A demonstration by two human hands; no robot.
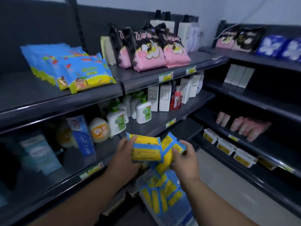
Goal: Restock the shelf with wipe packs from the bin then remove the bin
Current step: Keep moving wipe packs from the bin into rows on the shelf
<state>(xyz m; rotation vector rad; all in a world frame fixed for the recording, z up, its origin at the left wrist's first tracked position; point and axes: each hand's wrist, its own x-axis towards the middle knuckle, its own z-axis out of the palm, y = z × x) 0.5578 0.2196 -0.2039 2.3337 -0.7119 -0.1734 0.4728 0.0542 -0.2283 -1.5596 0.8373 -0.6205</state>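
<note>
I get a dim, bluish view, brightest on the pale wall (211,7) at the top, with deep shadow under the shelves (140,79), soft blur throughout and shelf edges bowed toward the corners.

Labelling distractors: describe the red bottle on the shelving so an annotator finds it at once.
Start at the middle shelf of the left-hand unit, below the pink bags. Right of the green-and-white pump bottles stands a row of white boxes; the red bottle stands among them, the only red item there.
</note>
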